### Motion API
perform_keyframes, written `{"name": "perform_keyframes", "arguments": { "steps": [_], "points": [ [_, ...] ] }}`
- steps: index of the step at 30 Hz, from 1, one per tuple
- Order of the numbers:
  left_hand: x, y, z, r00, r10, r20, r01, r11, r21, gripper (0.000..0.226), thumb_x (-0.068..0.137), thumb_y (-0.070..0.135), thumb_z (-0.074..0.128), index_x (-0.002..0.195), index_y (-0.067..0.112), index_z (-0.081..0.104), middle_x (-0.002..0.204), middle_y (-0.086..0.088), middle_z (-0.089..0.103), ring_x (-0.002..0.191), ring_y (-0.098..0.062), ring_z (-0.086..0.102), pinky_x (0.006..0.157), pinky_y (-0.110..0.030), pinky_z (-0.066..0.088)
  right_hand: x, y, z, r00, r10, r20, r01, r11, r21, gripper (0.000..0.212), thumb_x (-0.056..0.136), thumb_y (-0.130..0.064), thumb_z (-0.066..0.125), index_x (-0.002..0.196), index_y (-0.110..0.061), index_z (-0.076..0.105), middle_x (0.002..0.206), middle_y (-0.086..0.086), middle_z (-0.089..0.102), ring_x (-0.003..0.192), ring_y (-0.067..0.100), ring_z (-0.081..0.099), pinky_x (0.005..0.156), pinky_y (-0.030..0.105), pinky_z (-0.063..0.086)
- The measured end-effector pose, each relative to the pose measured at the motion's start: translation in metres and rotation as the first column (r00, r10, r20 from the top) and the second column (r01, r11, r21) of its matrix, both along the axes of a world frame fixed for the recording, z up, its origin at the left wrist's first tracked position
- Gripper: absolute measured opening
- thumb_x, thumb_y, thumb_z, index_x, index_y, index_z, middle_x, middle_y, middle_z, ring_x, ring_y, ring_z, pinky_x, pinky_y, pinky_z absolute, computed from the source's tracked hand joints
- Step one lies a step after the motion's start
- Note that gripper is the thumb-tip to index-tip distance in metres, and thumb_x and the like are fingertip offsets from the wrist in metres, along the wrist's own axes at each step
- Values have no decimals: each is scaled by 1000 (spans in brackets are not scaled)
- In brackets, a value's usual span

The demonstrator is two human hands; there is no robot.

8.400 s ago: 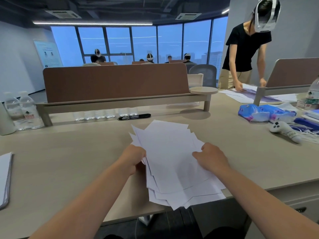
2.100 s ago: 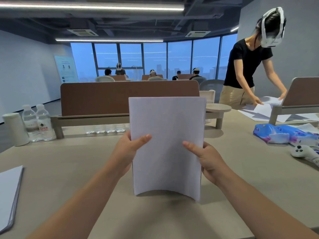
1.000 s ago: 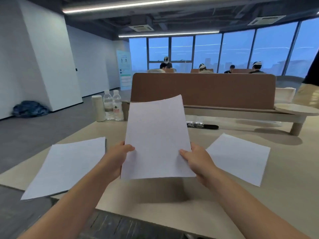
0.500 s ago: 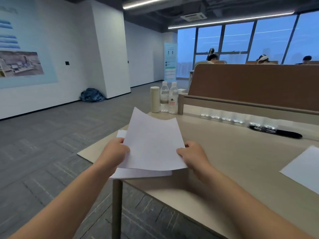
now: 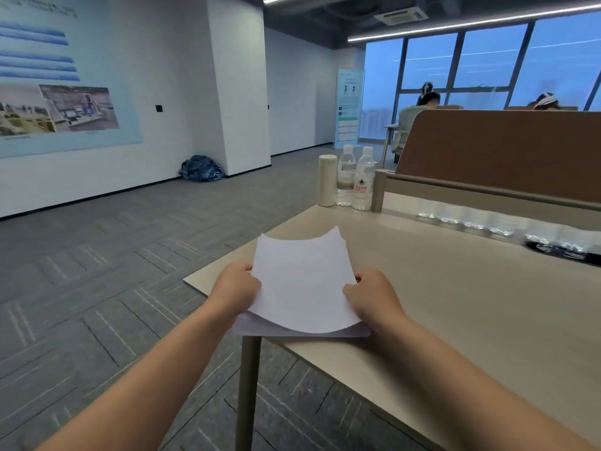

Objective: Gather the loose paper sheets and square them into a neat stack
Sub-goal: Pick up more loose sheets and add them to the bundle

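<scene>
The table (image 5: 455, 304) is wide, but the work is at its near left corner, close to the edge; there a pile of paper (image 5: 260, 328) lies flat, and the held sheets (image 5: 302, 281) hang just above it, sagging in the middle with the far corners curling up; the left hand (image 5: 235, 289) pinches their left edge and the right hand (image 5: 374, 297) pinches their right edge; to do it well, I think both hands should lower together, match the near edges first, then let go softly, so nothing slides off the corner
</scene>
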State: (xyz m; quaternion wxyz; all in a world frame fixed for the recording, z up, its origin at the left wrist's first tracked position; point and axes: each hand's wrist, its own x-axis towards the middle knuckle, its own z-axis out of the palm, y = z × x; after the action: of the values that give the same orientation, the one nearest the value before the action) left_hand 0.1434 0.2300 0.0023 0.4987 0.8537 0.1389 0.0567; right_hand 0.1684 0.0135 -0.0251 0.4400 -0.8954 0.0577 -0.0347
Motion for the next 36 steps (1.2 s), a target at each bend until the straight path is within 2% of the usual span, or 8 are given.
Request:
{"name": "perform_keyframes", "arguments": {
  "steps": [3, 6, 8, 15, 23, 30, 33, 36],
  "points": [
    [-4, 2, 1, 1000, 25, 8, -25, 1000, -2, 26, 87, -6, 48, 88, 14, 64, 88, -3, 65, 92, -27, 58, 73, -30, 42, 1, 0, -3, 1000, 6, -7, -6, 996, -84, 11, 82, -15, 50, 74, -14, 57, 79, 3, 64, 76, 28, 61, 56, 29, 38],
    [-7, 2, 2, 999, 15, 36, -16, 1000, 17, 42, 88, 0, 51, 128, 7, 60, 129, -8, 61, 118, -27, 56, 91, -32, 46, 0, -3, -3, 1000, 2, -5, -3, 986, -164, 11, 85, -20, 50, 80, -15, 59, 84, 1, 65, 80, 27, 63, 56, 29, 39],
    [-11, -2, 5, 998, -41, 52, 41, 999, 18, 46, 90, 3, 53, 136, 10, 56, 139, -6, 56, 124, -22, 54, 93, -29, 42, -5, -7, -1, 1000, -13, 8, 14, 978, -207, 12, 87, -21, 50, 77, -17, 54, 81, 0, 60, 75, 26, 56, 54, 29, 35],
    [-24, -63, 17, 960, -258, 107, 270, 956, -118, 20, 91, 10, 57, 102, 19, 70, 108, 1, 70, 104, -18, 66, 97, -38, 53, -39, -38, 11, 986, -32, 162, 50, 993, -104, 18, 89, -18, 55, 94, -6, 68, 94, 8, 70, 90, 29, 64, 78, 37, 51],
    [-40, -182, 16, 882, -460, 107, 470, 837, -280, 15, 94, 5, 54, 100, 7, 68, 106, -13, 70, 94, -23, 68, 94, -39, 54, -85, -136, 10, 975, -99, 200, 115, 991, -71, 18, 90, -23, 61, 103, -15, 70, 96, -1, 70, 89, 18, 64, 76, 27, 46],
    [-51, -295, 6, 785, -614, 81, 604, 729, -322, 16, 94, 2, 52, 94, 8, 67, 101, -12, 67, 91, -22, 64, 96, -41, 51, -140, -275, 1, 930, -365, 42, 358, 874, -328, 19, 80, -27, 48, 71, -12, 56, 99, 12, 65, 93, 29, 59, 76, 39, 47],
    [-57, -334, 1, 750, -659, 57, 640, 702, -313, 15, 93, 4, 54, 95, 10, 67, 103, -13, 67, 91, -21, 64, 95, -38, 52, -158, -328, -2, 898, -422, -122, 315, 813, -490, 54, 95, -52, 37, 136, -21, 53, 154, 5, 38, 144, 28, 29, 113, 42, 30],
    [-61, -354, -4, 738, -674, 29, 649, 698, -303, 14, 93, 7, 55, 95, 13, 67, 110, -14, 67, 97, -22, 64, 96, -37, 50, -166, -350, -6, 893, -425, -151, 302, 812, -499, 65, 94, -59, 35, 141, -17, 48, 144, 2, 47, 135, 26, 40, 107, 41, 37]
  ]
}}
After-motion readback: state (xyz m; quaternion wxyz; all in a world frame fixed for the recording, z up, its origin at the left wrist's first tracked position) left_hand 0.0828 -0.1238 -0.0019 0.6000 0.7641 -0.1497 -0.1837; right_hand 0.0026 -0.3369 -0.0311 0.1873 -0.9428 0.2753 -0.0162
